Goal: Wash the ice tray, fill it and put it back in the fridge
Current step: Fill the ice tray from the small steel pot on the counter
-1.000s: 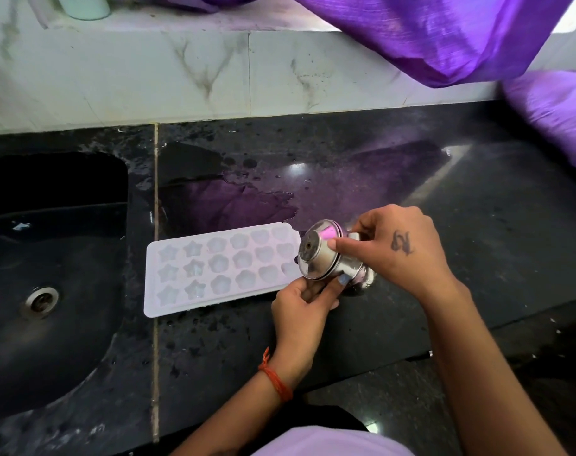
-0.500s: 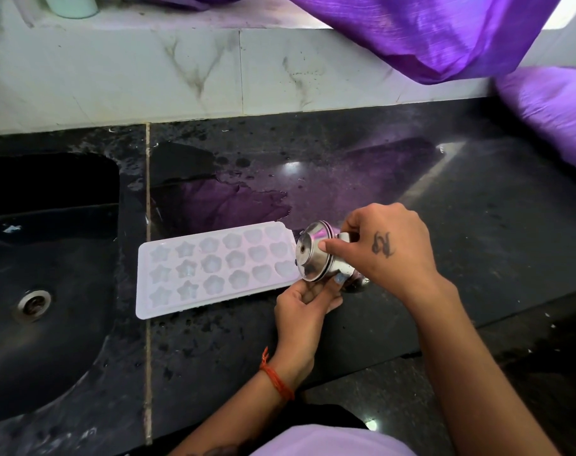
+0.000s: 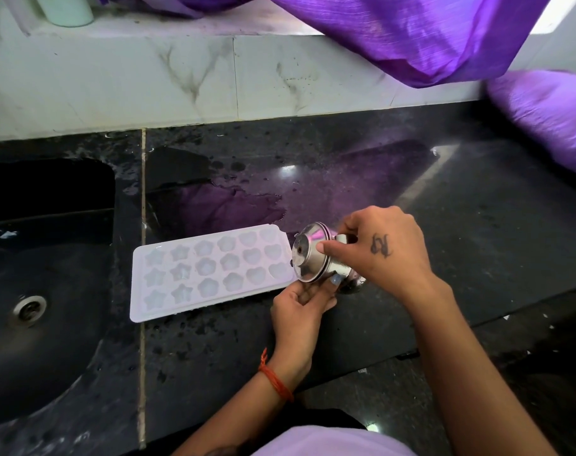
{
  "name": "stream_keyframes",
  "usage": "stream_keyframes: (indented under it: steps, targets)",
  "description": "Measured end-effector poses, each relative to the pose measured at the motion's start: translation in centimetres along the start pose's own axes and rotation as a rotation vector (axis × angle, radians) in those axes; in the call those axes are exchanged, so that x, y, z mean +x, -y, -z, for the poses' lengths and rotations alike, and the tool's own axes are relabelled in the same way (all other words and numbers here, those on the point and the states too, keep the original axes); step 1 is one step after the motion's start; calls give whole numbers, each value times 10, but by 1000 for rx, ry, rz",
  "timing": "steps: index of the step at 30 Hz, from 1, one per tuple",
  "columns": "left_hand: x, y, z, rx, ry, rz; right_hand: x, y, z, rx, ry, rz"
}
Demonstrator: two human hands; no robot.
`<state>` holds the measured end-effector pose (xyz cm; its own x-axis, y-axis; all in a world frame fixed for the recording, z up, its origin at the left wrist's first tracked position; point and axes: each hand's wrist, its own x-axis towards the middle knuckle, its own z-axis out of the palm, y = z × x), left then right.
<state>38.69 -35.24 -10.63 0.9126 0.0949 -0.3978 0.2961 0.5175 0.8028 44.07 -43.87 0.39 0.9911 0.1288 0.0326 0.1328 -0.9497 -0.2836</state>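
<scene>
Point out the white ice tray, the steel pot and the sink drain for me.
White plastic ice tray (image 3: 211, 271): head view, on its middle moulds.
Shiny steel lidded pot (image 3: 308, 255): head view, on its lid.
Round metal sink drain (image 3: 29, 307): head view, on its centre.

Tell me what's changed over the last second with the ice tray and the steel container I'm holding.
Almost nothing. The right hand still grips the steel container, tilted on its side at the tray's right end, and the left hand still holds it from below. The ice tray lies flat on the black counter beside the sink, unmoved; only the camera drifted slightly.
</scene>
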Motion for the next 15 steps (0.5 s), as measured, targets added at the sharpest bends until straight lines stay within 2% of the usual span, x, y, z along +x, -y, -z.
stream_keyframes:
  steps: [5, 15]
  targets:
    - [3, 1, 3, 140, -55, -44, 3, -8, -1, 93, 10, -28]
    - [6, -23, 10, 497, -173, -249, 16, -10, 1, 334, 9, -68]
